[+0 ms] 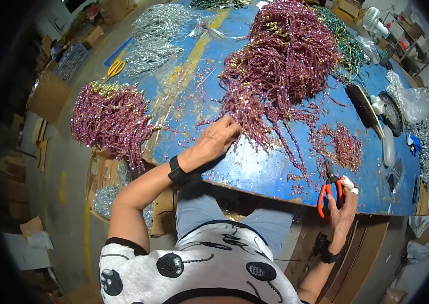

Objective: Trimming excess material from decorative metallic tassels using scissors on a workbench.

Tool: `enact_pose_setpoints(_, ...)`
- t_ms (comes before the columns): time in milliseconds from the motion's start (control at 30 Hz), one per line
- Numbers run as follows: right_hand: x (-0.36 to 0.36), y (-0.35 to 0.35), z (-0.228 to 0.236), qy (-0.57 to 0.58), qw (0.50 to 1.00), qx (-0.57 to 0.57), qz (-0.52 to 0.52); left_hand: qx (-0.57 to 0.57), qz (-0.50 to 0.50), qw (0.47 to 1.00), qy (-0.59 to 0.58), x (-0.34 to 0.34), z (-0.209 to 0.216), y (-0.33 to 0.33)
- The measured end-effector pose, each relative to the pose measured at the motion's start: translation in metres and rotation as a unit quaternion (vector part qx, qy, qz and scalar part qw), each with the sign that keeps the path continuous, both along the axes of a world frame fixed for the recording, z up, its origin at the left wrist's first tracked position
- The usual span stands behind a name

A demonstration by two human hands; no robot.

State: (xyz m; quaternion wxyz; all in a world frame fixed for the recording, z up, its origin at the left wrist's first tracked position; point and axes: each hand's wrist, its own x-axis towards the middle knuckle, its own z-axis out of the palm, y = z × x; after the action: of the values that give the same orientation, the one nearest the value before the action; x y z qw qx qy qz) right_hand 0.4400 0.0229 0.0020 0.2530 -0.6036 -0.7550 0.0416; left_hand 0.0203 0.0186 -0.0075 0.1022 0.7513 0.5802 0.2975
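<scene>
A large heap of pink-purple glittery strands [290, 55] with gold bits lies on the blue table [239, 164] in front of me. My left hand [219, 136] is closed at the lower left end of that heap, its fingertips pinching strand ends. Near the table's front edge, my right hand [343, 207] grips scissors [321, 202] with orange handles, their dark blades pointing away from me. Something white is wrapped on a finger of this hand. Beyond the blades lies a small pile of short pink cuttings [343, 146].
Another pink bundle [110, 119] hangs over the left table edge, with yellow-handled scissors [116, 68] beyond it. Silver strands [158, 35] lie at the far left, green ones [343, 43] behind the big heap. A long brush [363, 109] and a small white fan [375, 21] stand to the right.
</scene>
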Motion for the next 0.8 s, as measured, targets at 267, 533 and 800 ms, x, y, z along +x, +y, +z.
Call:
enact_pose_setpoints(267,-0.092,-0.043,0.003,0.262,0.927,-0.186,0.191,0.012,-0.156,0.986,-0.049,0.051,0.011,-0.059)
enact_pose_setpoints(533,-0.175,-0.006,0.002,0.171,0.951,0.009,0.257,-0.012,-0.293,0.952,-0.092,0.055,0.011,-0.072)
enact_pose_setpoints(800,-0.174,0.008,-0.006,0.189,0.936,-0.083,0.286,0.052,-0.052,0.985,-0.153,0.019,0.03,-0.019)
